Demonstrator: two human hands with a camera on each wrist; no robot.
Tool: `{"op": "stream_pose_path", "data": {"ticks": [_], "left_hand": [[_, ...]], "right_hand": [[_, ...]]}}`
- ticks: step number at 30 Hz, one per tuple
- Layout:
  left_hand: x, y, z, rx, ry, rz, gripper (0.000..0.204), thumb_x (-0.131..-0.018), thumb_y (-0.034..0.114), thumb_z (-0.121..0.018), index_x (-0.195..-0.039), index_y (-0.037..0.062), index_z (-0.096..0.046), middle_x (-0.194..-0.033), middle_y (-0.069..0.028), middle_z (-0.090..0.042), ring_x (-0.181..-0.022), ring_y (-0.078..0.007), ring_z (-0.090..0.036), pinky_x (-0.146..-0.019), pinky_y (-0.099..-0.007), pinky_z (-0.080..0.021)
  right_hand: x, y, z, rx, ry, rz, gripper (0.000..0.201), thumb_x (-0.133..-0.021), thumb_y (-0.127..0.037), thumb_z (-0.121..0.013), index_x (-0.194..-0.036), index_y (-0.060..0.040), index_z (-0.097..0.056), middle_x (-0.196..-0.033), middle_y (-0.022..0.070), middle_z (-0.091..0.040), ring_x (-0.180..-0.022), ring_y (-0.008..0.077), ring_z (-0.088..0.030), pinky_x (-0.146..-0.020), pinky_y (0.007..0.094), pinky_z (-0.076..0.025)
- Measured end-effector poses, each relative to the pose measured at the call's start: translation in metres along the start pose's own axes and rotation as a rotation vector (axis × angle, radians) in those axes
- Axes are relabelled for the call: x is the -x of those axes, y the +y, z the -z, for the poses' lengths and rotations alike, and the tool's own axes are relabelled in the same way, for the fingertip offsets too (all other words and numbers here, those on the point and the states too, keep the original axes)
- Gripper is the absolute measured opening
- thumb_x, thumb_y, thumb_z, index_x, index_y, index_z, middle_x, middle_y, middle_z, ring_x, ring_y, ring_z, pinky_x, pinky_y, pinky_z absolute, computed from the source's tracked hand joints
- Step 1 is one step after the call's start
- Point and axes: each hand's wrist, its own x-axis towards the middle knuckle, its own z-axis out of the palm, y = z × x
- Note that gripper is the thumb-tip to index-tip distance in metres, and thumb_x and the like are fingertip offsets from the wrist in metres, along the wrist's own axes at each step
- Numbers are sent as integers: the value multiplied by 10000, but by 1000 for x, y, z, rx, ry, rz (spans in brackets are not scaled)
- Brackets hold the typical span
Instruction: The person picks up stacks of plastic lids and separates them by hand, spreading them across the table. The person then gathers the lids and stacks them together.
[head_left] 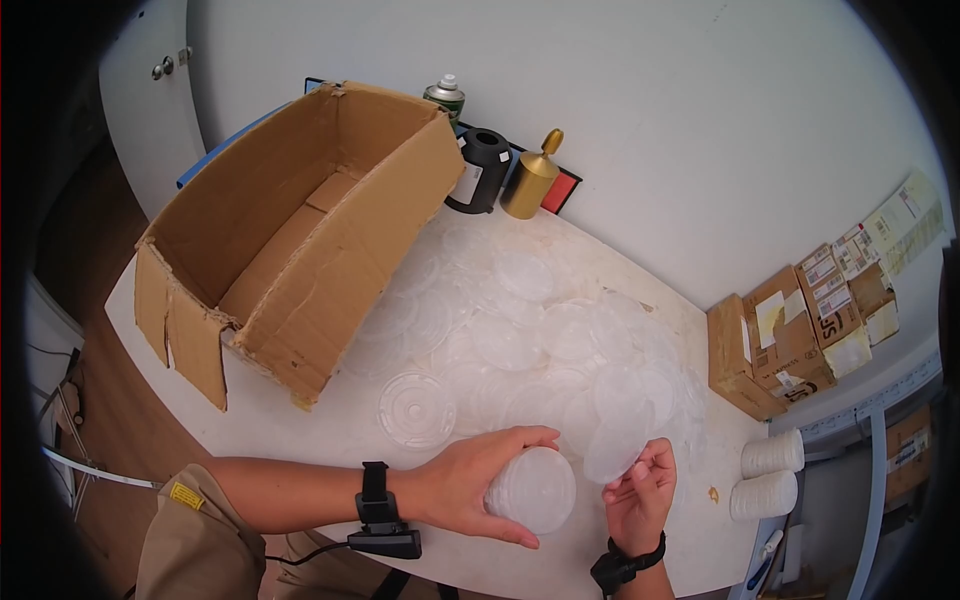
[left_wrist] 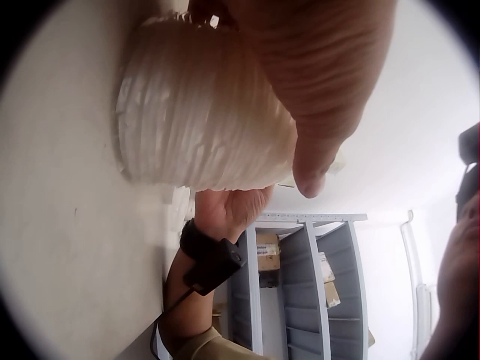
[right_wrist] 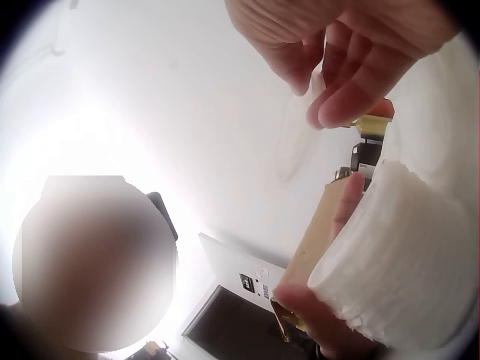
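Observation:
My left hand [head_left: 478, 478] grips a stack of clear plastic lids [head_left: 533, 488] lying on its side near the table's front edge; in the left wrist view the stack of lids [left_wrist: 202, 112] fills the top of the view under my left hand's thumb [left_wrist: 319, 90]. Just to the right, my right hand [head_left: 637, 488] pinches a single clear lid [head_left: 618, 442] by its lower edge, tilted up. In the right wrist view my right hand's fingertips [right_wrist: 341, 105] hold the thin lid [right_wrist: 296, 135], with the stack [right_wrist: 397, 255] below. Many loose clear lids [head_left: 520, 330] lie spread over the white table [head_left: 290, 430].
An open cardboard box [head_left: 290, 240] lies on the table's left part. A spray can [head_left: 445, 97], a black jug [head_left: 482, 170] and a gold bottle [head_left: 532, 175] stand at the back by the wall. Small cartons [head_left: 790, 335] and two stacks of white cups [head_left: 768, 475] sit at the right.

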Motion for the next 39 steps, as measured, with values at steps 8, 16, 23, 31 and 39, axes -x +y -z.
{"op": "stream_pose_path", "data": {"ticks": [8, 16, 23, 31, 39], "left_hand": [[2, -1, -3, 44, 18, 62, 1133, -667, 420, -946, -1516, 28, -306, -1412, -185, -536, -1277, -330, -557, -1093, -393, -434], [1, 2, 0, 0, -43, 122, 990, -650, 449, -952, -1387, 41, -431, -1306, -154, -595, -1177, -301, -617, -986, -378, -492], [2, 0, -1, -1, -22, 125, 999, -638, 459, -957, -1381, 43, -434, -1304, -159, -593, -1189, -299, -610, -1002, -375, -486], [4, -17, -14, 98, 162, -48, 1060, -650, 457, -960, -1353, 53, -278, -1363, -215, -514, -1121, -378, -616, -926, -444, -532], [4, -12, -11, 97, 134, -4, 954, -645, 386, -977, -1241, 84, -295, -1362, -211, -482, -1149, -312, -582, -955, -422, -513]], "right_hand": [[-1, 0, -10, 257, 127, -16, 374, -949, -165, -671, -1248, 6, -524, -1246, 182, -613, -794, 160, -694, -616, 264, -579], [6, 4, -18, 577, -174, -186, 256, -942, -109, -719, -1117, 0, -568, -873, 31, -660, -753, 67, -626, -692, 212, -516], [7, 7, -16, 544, -135, -163, 167, -970, -80, -682, -1059, -6, -560, -893, 22, -658, -775, 63, -624, -697, 210, -500], [7, 10, -16, 487, -97, -159, 150, -979, -72, -673, -1058, -23, -556, -905, 10, -653, -797, 44, -595, -706, 200, -470], [6, 10, -14, 490, -110, -167, 139, -983, -63, -664, -1057, -26, -552, -901, 7, -647, -794, 42, -587, -705, 198, -464]]}}
